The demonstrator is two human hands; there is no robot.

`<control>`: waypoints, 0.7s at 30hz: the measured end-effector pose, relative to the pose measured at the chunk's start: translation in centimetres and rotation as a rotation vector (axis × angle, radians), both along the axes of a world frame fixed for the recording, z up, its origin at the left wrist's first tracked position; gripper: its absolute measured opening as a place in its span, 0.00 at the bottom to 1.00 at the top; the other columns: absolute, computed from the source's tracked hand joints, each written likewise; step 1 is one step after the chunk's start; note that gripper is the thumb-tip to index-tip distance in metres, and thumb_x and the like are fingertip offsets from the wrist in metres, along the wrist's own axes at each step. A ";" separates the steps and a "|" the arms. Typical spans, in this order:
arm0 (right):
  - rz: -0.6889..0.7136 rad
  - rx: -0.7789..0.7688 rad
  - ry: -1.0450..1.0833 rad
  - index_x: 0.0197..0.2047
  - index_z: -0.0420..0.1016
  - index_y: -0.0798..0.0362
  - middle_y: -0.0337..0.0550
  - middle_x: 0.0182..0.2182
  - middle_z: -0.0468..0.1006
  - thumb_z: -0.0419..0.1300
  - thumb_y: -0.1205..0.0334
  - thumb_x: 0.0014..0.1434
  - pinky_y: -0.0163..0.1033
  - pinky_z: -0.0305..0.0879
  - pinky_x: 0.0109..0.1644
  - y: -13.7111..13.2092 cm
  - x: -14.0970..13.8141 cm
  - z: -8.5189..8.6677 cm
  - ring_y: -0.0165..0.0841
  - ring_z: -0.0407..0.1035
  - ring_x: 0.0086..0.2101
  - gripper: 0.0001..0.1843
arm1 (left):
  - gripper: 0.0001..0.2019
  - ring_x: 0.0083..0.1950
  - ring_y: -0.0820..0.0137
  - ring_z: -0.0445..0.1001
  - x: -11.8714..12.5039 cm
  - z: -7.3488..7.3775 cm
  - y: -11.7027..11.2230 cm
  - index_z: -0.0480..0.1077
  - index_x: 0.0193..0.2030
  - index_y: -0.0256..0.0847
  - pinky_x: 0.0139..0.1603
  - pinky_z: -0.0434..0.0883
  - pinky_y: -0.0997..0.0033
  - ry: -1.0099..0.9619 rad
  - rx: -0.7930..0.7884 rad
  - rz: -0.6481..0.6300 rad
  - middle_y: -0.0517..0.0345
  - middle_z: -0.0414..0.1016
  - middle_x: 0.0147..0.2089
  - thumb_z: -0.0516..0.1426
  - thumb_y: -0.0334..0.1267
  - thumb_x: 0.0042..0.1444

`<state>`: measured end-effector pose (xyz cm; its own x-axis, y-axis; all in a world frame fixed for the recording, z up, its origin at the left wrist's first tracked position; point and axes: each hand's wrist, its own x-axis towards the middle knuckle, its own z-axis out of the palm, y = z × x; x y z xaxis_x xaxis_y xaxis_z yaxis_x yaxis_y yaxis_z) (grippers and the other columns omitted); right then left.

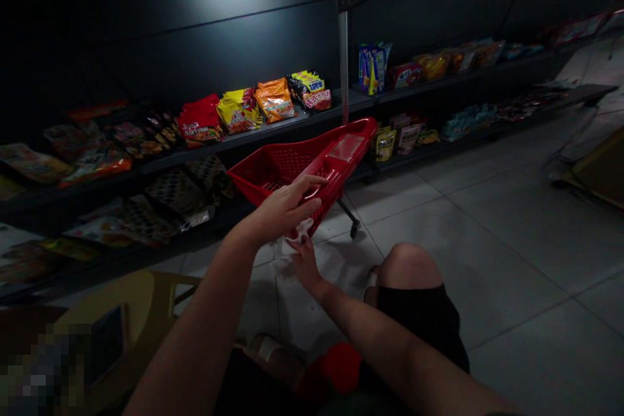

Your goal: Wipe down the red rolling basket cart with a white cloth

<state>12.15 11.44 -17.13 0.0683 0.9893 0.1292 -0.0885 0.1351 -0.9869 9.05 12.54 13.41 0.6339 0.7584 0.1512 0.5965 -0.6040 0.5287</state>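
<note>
A red plastic shopping cart (263,162) with perforated sides and a clear panel near its handle end stands in front of me, by the shelves. Over its near rim lies my left hand (287,207), gripping the edge with fingers on top and thumb to the side. Just below, my right hand (306,262) pinches a crumpled white cloth or tissue (298,234) against the cart's lower near side. Part of the white material hangs beneath the fingers, and its exact contact with the cart is hidden by my left hand.
Dark shelves (358,102) carry several snack packets, including red bags (199,120) and orange bags (275,101). A metal post (344,65) rises behind the cart. A yellowish stool or chair (146,299) stands at lower left, with a dark flat object (108,341) on it. Pale tiles (511,227) cover the floor.
</note>
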 end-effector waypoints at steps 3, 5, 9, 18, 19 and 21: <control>0.065 -0.129 0.065 0.40 0.82 0.53 0.48 0.50 0.73 0.58 0.69 0.45 0.50 0.57 0.64 0.1 -0.1 -1.9 0.43 0.65 0.55 0.19 | 0.20 0.49 0.65 0.74 -0.9 0.0 -0.5 0.63 0.62 0.46 0.50 0.69 0.65 -0.007 0.017 0.001 0.54 0.74 0.56 0.50 0.46 0.64; 0.092 -0.145 0.093 0.41 0.80 0.52 0.44 0.42 0.77 0.58 0.67 0.45 0.47 0.65 0.56 -0.1 -0.6 -1.9 0.40 0.69 0.48 0.18 | 0.20 0.49 0.65 0.74 -1.6 -0.1 -1.0 0.64 0.61 0.46 0.50 0.69 0.65 -0.026 0.015 0.011 0.54 0.74 0.55 0.50 0.47 0.64; 0.129 -0.142 0.148 0.45 0.78 0.53 0.42 0.35 0.78 0.56 0.64 0.49 0.41 0.69 0.48 -1.1 -2.5 0.5 0.39 0.71 0.43 0.20 | 0.21 0.52 0.64 0.75 -3.1 -0.4 -2.1 0.66 0.61 0.45 0.54 0.69 0.64 -0.084 0.001 0.098 0.53 0.76 0.56 0.47 0.49 0.66; 0.006 0.332 0.046 0.53 0.77 0.47 0.43 0.56 0.71 0.51 0.65 0.58 0.44 0.56 0.66 -2.8 -2.1 11.9 0.39 0.62 0.58 0.22 | 0.20 0.61 0.67 0.70 -7.2 -2.2 -4.0 0.72 0.51 0.44 0.74 0.44 0.53 -0.158 0.195 0.221 0.55 0.76 0.56 0.42 0.46 0.69; 0.019 0.323 0.023 0.52 0.77 0.48 0.43 0.56 0.72 0.52 0.65 0.57 0.43 0.56 0.66 -2.3 -1.7 11.8 0.39 0.63 0.57 0.22 | 0.21 0.61 0.66 0.69 -7.6 -2.4 -4.2 0.72 0.50 0.43 0.74 0.46 0.52 -0.176 0.204 0.236 0.53 0.74 0.58 0.41 0.46 0.69; 0.023 0.222 0.002 0.48 0.79 0.49 0.44 0.51 0.75 0.54 0.65 0.54 0.42 0.59 0.64 -1.2 -0.4 10.0 0.39 0.65 0.54 0.19 | 0.21 0.63 0.65 0.67 -8.4 -2.7 -4.7 0.73 0.47 0.41 0.72 0.52 0.54 -0.208 0.205 0.266 0.50 0.71 0.61 0.41 0.47 0.69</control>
<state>11.76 10.23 -7.13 0.0465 0.9379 0.3439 -0.0958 0.3468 -0.9330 0.64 7.83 10.70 0.3592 0.8328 0.4213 0.6388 -0.5485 0.5395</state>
